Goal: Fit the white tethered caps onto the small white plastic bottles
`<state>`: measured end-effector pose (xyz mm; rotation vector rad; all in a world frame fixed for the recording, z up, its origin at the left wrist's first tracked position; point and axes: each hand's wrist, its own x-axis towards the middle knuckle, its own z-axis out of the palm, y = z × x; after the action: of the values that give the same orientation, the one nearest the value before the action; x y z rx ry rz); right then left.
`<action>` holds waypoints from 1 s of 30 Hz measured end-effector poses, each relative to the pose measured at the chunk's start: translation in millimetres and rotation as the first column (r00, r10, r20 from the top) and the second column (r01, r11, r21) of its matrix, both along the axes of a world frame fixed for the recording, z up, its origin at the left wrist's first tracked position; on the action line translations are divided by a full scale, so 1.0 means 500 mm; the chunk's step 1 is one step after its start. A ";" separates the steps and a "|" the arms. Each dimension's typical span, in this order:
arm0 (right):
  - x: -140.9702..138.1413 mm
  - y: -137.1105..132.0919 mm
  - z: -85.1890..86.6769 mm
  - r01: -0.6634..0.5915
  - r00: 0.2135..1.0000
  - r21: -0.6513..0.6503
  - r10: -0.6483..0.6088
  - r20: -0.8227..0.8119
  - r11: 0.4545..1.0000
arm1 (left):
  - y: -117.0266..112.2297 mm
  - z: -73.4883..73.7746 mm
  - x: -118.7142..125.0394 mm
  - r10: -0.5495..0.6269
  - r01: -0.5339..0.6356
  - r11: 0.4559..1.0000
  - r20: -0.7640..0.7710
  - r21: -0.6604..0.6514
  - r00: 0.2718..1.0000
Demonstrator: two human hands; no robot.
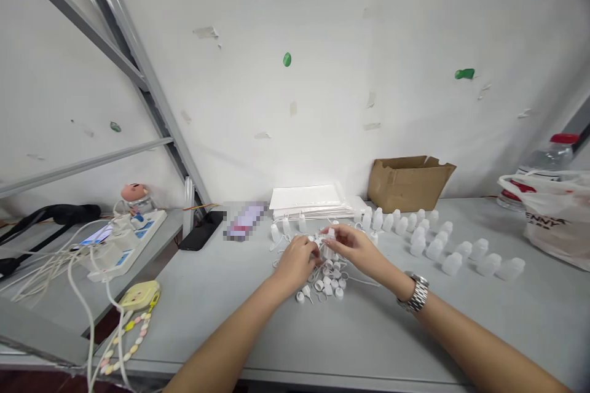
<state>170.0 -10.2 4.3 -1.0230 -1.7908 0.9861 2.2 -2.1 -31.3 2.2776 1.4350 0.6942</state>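
In the head view, my right hand point(353, 249) is closed around a small translucent plastic bottle point(329, 250), held upright over the table. Close beside it, my left hand point(297, 261) has its fingers bent and pressed together at the edge of the pile; what they pinch is hidden. Below both hands lies a pile of small white caps point(328, 285), some with thin nozzles and looped straps. Several capped bottles point(286, 225) stand behind my left hand. To the right, uncapped bottles point(434, 249) stand in loose rows.
A stack of white sheets point(306, 198) and an open cardboard box point(408, 184) are against the wall. A plastic bag point(557, 221) sits far right. On the left are a black phone point(203, 232), a power strip point(126, 249) with tangled cables and a yellow case point(139, 295) with a beaded strap.
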 end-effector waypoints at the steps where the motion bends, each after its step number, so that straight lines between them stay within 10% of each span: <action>1: 0.000 -0.002 -0.009 -0.024 0.999 -0.044 0.022 -0.048 0.999 | -0.001 0.001 0.001 0.006 -0.006 1.000 0.018 -0.004 1.000; 9: -0.004 -0.012 -0.024 -0.081 0.939 -0.250 -0.010 -0.343 0.965 | 0.008 0.012 -0.003 0.117 -0.090 0.990 0.260 -0.111 0.959; 13: -0.003 -0.007 -0.028 0.065 0.978 -0.129 -0.089 -0.190 0.989 | 0.019 0.026 -0.009 0.238 -0.063 0.955 0.625 -0.289 0.743; 21: -0.002 -0.006 -0.040 0.256 0.964 0.077 -0.260 0.052 0.964 | 0.019 0.045 -0.022 0.331 0.120 0.887 0.796 -0.445 0.508; 30: -0.015 -0.015 -0.046 0.257 0.941 0.120 -0.277 0.197 0.959 | 0.012 0.043 -0.018 0.307 0.107 0.905 0.806 -0.411 0.506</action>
<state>162.3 -17.6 -18.8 -1.3123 -1.7886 0.6396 -6.7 3.8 -9.8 1.1558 1.0342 1.2016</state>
